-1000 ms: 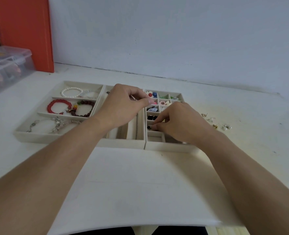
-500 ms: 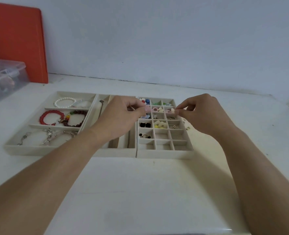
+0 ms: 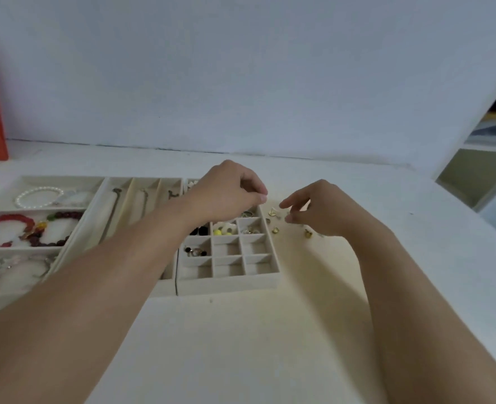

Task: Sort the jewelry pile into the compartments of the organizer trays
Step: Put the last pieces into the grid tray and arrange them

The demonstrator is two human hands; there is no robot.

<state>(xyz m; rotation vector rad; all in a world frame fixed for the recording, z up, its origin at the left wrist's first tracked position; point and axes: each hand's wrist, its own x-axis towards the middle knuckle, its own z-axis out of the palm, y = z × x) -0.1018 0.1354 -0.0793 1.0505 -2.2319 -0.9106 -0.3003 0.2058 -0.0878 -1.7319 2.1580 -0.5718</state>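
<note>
Neither grip shows clearly if it holds something: the right hand reaches with pinching fingers into the loose earrings on the bench, at 3 o'clock of the grid tray, while the left hand is curled above that tray, so the step looks like picking the next piece, which asks for a fine pinch.

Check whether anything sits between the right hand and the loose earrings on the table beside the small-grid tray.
Nothing visible does. The right hand is directly over the loose earrings, which lie on bare table just right of the small-grid tray. The left hand is over the tray's far right corner, off to the side.
</note>
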